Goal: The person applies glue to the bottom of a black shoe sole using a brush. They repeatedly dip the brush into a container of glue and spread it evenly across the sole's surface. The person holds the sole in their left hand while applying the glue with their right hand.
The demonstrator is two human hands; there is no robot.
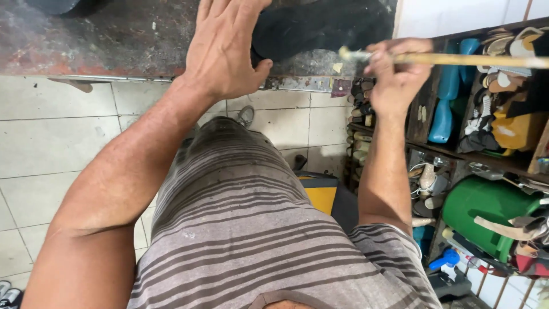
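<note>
Grimy workbench [103, 40], white tiled floor [51, 137], perhaps workshop.

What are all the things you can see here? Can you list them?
Black flat piece: one, black, on the worktop under the left hand.
Brush: one, pale wooden stick with a gluey tip, in the right hand.
Worktop: one, dark and stained, top of view.
Shelves: one dark wooden unit, right side, stuffed with shoe parts.
Blue forms: a few, blue, upper shelf.
Green tub: one, green, lower shelf.
Floor tiles: many, white, left.
Left hand: flat, fingers spread.
Right hand: gripping the brush.
</note>
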